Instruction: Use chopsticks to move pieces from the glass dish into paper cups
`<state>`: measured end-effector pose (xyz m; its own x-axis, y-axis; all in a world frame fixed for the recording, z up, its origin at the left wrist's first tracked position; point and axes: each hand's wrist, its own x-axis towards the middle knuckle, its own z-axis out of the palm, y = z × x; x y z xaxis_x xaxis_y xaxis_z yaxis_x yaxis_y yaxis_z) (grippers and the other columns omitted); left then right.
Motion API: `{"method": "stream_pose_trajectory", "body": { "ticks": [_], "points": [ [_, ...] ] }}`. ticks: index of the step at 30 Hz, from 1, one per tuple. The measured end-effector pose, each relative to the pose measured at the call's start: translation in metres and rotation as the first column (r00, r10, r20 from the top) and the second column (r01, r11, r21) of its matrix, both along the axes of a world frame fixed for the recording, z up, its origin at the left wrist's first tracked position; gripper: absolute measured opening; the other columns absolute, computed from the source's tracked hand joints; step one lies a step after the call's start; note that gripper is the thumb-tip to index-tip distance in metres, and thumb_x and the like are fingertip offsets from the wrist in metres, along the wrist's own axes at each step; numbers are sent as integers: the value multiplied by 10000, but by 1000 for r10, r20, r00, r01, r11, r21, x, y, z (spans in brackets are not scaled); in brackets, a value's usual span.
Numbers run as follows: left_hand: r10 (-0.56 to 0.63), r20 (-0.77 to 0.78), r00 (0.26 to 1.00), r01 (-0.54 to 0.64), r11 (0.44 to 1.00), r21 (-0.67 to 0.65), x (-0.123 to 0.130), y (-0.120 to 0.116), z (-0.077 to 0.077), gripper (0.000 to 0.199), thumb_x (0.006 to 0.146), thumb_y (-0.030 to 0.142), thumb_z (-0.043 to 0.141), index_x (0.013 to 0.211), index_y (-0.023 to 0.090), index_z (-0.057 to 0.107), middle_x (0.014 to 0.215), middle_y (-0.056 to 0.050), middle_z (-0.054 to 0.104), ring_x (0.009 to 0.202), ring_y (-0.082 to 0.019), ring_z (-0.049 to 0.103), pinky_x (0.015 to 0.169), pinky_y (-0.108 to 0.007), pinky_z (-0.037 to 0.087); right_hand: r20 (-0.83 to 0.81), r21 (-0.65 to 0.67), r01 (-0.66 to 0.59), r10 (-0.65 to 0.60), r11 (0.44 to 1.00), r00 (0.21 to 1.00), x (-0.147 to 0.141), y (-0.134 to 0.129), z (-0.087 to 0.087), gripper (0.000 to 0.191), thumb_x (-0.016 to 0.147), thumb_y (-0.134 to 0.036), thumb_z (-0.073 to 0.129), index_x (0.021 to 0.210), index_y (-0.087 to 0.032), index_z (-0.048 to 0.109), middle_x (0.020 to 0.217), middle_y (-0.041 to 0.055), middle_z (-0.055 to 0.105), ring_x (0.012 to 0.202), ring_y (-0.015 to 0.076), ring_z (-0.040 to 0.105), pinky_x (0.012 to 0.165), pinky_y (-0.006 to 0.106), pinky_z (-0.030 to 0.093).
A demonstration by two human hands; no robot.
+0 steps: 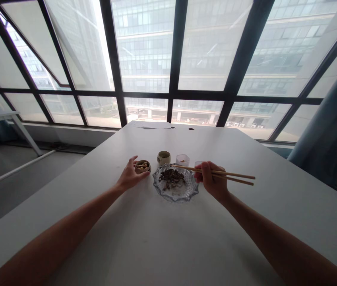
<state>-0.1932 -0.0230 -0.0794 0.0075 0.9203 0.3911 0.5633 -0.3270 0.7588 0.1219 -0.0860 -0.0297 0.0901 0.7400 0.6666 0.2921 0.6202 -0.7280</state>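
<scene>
My left hand (132,173) is curved round a small cup (139,172), its thumb along the near side. Light-brown nuts that look like peanuts (143,165) lie inside. In my right hand (212,179) is a pair of wooden chopsticks (236,174); their tips reach left over the far rim of a scalloped glass dish (191,194). Dark, long seeds (172,177) are heaped in that dish, resembling sunflower seeds. Whether the tips pinch anything is too small to tell.
Behind the dish stand a greenish cup (163,157) with dark markings and a clear cup (183,159) holding a few small bits. Another clear container (198,163) is partly hidden by my right hand. Papers (152,125) lie at the white table's (144,234) far end, before the windows.
</scene>
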Motion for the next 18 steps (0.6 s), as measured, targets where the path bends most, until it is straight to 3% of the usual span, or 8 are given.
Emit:
{"method": "stream_pose_trajectory", "body": {
  "ticks": [3, 7, 13, 18],
  "points": [
    [11, -140, 990, -2, 998, 67, 16, 13, 26, 799, 780, 531, 726, 1419, 157, 424, 1414, -210, 547, 1307, -333, 540, 1069, -501, 460, -101, -28, 1, -3, 1000, 995, 2, 6, 0, 537, 915, -660, 529, 722, -175, 653, 498, 17, 633, 351, 113, 554, 347, 212, 439],
    [-111, -341, 934, 134, 990, 44, 55, 46, 52, 742, 791, 473, 716, 1417, 171, 453, 1473, -190, 513, 1331, -346, 520, 1082, -477, 443, -143, -48, 12, -19, 999, 990, 6, 10, -1, 541, 907, -664, 539, 721, -170, 657, 491, 16, 627, 343, 111, 551, 335, 207, 426],
    [-207, -525, 826, 86, 966, -245, 89, 88, 55, 925, 717, 443, 774, 1480, 124, 359, 1424, -216, 562, 1262, -326, 593, 996, -363, 497, -135, -52, 22, -29, 998, 990, 11, 12, -4, 535, 922, -652, 524, 733, -170, 657, 502, 16, 636, 355, 113, 561, 352, 210, 445],
    [-237, -571, 786, 151, 969, -194, 88, 97, 54, 801, 621, 344, 822, 1343, 144, 542, 1310, -150, 650, 1190, -304, 632, 969, -318, 510, -116, -23, 46, -48, 999, 992, 12, 15, -2, 514, 941, -629, 511, 755, -173, 657, 511, 15, 641, 364, 111, 563, 357, 206, 443]
  ]
}}
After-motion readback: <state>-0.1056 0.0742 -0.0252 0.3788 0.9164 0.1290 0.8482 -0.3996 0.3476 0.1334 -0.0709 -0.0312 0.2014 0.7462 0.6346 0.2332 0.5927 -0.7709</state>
